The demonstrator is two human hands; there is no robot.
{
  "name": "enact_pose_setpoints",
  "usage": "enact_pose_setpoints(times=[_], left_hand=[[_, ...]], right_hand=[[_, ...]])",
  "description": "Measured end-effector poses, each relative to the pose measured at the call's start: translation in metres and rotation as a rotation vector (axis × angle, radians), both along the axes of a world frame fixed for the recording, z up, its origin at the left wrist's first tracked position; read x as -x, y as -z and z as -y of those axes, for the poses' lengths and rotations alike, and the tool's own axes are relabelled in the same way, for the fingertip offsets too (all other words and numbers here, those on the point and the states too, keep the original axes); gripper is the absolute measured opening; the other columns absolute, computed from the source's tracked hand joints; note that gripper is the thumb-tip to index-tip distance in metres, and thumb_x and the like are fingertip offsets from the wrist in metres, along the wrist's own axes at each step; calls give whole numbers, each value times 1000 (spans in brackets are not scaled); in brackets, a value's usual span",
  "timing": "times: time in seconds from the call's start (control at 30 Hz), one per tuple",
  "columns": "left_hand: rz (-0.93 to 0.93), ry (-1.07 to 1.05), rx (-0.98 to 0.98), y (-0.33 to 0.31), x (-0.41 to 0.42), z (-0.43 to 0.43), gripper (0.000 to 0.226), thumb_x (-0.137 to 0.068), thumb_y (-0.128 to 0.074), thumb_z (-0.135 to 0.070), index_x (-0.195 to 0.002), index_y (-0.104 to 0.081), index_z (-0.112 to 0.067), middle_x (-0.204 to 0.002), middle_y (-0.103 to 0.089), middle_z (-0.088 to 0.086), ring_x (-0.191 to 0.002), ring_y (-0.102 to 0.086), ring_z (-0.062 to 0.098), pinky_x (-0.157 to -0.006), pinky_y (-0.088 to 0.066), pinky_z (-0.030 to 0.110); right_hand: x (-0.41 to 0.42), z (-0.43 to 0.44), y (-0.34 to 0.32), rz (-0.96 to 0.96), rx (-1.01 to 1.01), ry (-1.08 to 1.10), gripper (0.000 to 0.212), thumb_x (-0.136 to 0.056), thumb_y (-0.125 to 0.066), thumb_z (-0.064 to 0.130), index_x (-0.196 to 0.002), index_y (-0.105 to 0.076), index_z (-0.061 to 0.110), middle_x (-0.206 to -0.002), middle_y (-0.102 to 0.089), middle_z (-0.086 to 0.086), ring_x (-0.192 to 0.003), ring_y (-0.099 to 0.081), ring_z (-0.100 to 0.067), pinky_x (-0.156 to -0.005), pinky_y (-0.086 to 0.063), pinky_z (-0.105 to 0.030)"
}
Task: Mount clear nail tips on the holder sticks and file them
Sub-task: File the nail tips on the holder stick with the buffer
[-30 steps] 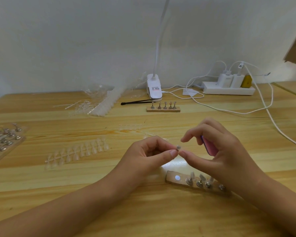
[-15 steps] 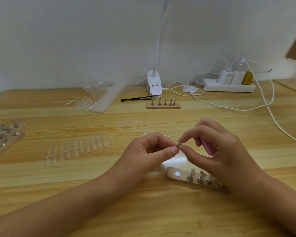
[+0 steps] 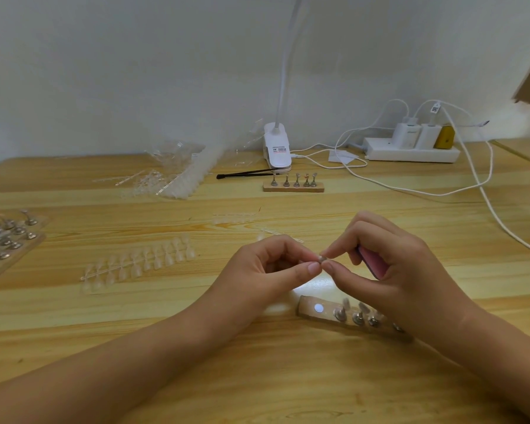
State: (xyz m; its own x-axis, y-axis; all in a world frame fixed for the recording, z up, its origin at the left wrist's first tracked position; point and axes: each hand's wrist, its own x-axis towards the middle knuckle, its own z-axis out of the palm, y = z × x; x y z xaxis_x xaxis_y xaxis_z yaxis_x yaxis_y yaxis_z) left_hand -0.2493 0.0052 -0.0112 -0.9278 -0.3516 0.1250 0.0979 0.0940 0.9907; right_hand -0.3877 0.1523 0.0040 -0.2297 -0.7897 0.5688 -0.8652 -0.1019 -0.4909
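1. We pinch a tiny metal holder stick [image 3: 321, 258] between left hand [image 3: 266, 270] and right hand [image 3: 407, 273] fingertips — above the desk [image 3: 288, 387].
2. Our right hand also clasps a flat pink file [image 3: 373, 264].

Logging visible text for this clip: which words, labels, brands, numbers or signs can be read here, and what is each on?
No text here is legible.
Clip lamp sticker: red and black print, too small to read.
Cable tag: a QR-like pattern, no readable words.
White charger: faint grey print, blurred.
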Motion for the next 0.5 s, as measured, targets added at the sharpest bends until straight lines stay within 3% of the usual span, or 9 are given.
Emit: enact_pose_setpoints(times=[0.23, 0.5], left_hand=[[8, -13, 1, 1, 0, 0, 3, -80, -73, -28, -82, -75, -30, -83, -71, -11, -80, -64, 0, -74, -48, 13], [16, -37, 13, 0, -3, 0, 13, -80, -72, -30, -89, -78, -23, -86, -74, -11, -84, -67, -2, -73, -46, 8]], right_hand=[[0, 0, 1, 13, -1, -4, 8, -83, -70, 33, -87, -67, 26, -76, -46, 12, -67, -48, -17, -59, -37, -16], [6, 0, 0, 26, -44, 14, 11, -82, -76, 20, -84, -66, 24, -75, -47, 13, -67, -46, -13, -60, -37, -15]])
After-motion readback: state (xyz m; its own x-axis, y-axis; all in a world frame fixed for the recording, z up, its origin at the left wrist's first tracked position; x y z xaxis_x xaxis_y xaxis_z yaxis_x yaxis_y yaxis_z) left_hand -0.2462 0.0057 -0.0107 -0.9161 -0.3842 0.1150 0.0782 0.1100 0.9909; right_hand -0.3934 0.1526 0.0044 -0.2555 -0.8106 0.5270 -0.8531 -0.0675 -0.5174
